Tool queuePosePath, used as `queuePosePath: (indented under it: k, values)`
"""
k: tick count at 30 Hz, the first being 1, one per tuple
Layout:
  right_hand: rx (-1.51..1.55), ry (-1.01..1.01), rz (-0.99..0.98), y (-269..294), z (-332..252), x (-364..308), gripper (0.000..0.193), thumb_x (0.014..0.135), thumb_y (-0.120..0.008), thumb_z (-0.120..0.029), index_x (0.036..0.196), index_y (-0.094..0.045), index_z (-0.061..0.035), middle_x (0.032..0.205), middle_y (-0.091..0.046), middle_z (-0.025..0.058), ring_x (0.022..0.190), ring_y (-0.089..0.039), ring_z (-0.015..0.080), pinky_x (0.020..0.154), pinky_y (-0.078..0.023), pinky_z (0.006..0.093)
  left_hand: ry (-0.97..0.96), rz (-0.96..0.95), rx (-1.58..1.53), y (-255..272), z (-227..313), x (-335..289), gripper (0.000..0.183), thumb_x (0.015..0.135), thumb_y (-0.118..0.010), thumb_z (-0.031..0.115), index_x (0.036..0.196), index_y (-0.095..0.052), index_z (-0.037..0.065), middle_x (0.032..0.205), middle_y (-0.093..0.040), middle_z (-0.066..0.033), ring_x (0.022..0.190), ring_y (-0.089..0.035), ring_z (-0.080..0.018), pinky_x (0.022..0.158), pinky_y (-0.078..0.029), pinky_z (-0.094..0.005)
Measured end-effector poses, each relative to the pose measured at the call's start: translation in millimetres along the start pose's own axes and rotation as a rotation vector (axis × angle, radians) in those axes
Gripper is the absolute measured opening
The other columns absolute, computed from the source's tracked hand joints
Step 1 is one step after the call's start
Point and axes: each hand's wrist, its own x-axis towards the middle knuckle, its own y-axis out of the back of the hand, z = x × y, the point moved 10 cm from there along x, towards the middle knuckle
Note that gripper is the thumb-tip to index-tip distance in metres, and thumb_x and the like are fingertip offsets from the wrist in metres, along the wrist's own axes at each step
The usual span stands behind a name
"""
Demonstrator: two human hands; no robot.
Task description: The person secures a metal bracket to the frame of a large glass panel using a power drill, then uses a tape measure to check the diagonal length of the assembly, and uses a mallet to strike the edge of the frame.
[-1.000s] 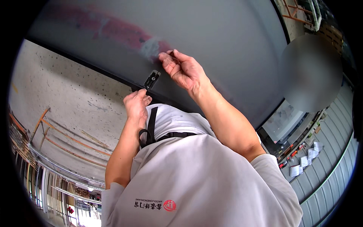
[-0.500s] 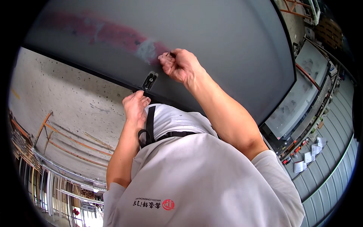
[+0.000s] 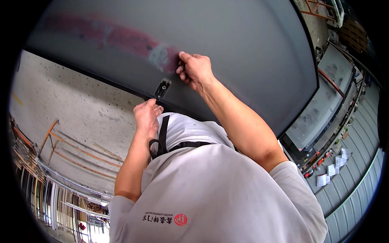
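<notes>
A large dark grey panel point(image 3: 251, 52) with a black edge lies across the upper part of the view. Along it runs a smeared reddish band point(image 3: 121, 37) that ends in a pale, cloudy patch point(image 3: 159, 54). At the right end of that band, my right hand point(image 3: 195, 69) is closed, its fingers curled against the surface. Whatever they pinch, if anything, is hidden. My left hand point(image 3: 146, 115) holds the panel's near edge, fingers bent over it. Just beyond sits a black slotted fitting point(image 3: 163, 87) set into the panel.
Orange metal rails point(image 3: 77, 152) stand at the lower left over a speckled pale floor point(image 3: 77, 85), with long profiles point(image 3: 44, 202) stacked behind. On the right are a glass-topped bench point(image 3: 324, 97), an orange bar point(image 3: 331, 82), papers point(image 3: 334, 168) and a ribbed grey wall point(image 3: 356, 162).
My right hand has shifted slightly right and turned, its thumb now pointing up at the band's end. My left hand stays at the edge, almost unmoved.
</notes>
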Motion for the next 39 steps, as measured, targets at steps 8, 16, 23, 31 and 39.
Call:
queuePosePath:
  k: [8, 16, 23, 31, 39]
  values:
    - [0.152, -0.181, -0.036, -3.7, 14.0, 2.9, 0.026, 0.096, -0.036, -0.010, 0.080, -0.052, 0.0017, 0.071, -0.062, 0.0164, 0.045, -0.052, 0.0164, 0.036, -0.038, 0.0292, 0.010, 0.010, -0.004, 10.2, -8.8, 11.0, 0.016, 0.090, -0.059, 0.003, 0.075, -0.054, 0.001, 0.070, -0.051, -0.0040, 0.056, -0.051, -0.0131, 0.059, -0.051, -0.0301]
    - [0.463, -0.146, -0.134, -14.5, 13.1, -12.1, 0.025, 0.102, -0.033, -0.009, 0.101, -0.052, 0.0085, 0.084, -0.063, 0.0169, 0.059, -0.059, 0.0170, 0.047, -0.046, 0.0265, 0.002, 0.049, 0.015, 11.3, -6.4, 7.8, 0.013, 0.090, -0.060, 0.004, 0.078, -0.057, 0.001, 0.071, -0.054, -0.0049, 0.057, -0.053, -0.0144, 0.059, -0.051, -0.0303]
    - [-0.691, 0.709, 0.110, -0.2, -53.4, -39.4, 0.021, 0.092, -0.051, -0.007, 0.099, -0.064, 0.0080, 0.075, -0.066, 0.0248, 0.073, -0.067, 0.0396, 0.073, -0.053, 0.0450, 0.013, -0.028, -0.025, 5.8, -7.7, 9.6, 0.021, 0.089, -0.060, 0.003, 0.072, -0.048, 0.004, 0.063, -0.047, -0.0037, 0.050, -0.045, -0.0147, 0.057, -0.049, -0.0311]
    - [-0.950, 0.725, 0.098, -9.3, -67.8, -35.7, 0.015, 0.087, -0.054, -0.004, 0.090, -0.060, 0.0098, 0.083, -0.068, 0.0253, 0.078, -0.069, 0.0400, 0.075, -0.054, 0.0445, -0.004, 0.026, -0.032, 2.4, -5.2, 6.9, 0.024, 0.089, -0.058, 0.000, 0.068, -0.048, 0.004, 0.060, -0.044, -0.0016, 0.047, -0.041, -0.0124, 0.053, -0.046, -0.0299]
    - [-0.883, 0.520, -0.410, -12.0, -63.7, -24.3, 0.018, 0.088, -0.059, -0.002, 0.101, -0.066, 0.0059, 0.082, -0.070, 0.0169, 0.067, -0.069, 0.0243, 0.068, -0.055, 0.0362, 0.000, 0.053, -0.014, 2.7, -1.7, 1.6, 0.026, 0.088, -0.056, -0.001, 0.064, -0.048, 0.005, 0.057, -0.042, -0.0005, 0.045, -0.039, -0.0108, 0.052, -0.044, -0.0289]
